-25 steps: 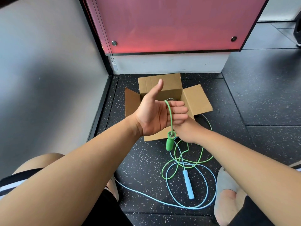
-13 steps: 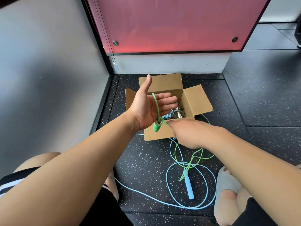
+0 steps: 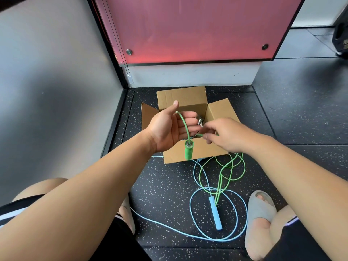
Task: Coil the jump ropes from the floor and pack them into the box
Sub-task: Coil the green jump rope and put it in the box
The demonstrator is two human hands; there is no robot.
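The thin green plastic jump rope (image 3: 185, 127) drapes across the upturned left hand (image 3: 169, 129), whose fingers are straight, and its green handle (image 3: 188, 152) dangles below. The right hand (image 3: 224, 135) pinches the cord just beside it, above the open brown cardboard box (image 3: 195, 152). Loose loops lie on the speckled black floor (image 3: 165, 185).

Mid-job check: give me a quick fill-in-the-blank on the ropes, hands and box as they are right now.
1. The rope draped over the left hand is coloured ____.
2. The right hand pinches that rope above the open cardboard ____.
3. The blue handle lies on the ____.
Missing words: green; box; floor.
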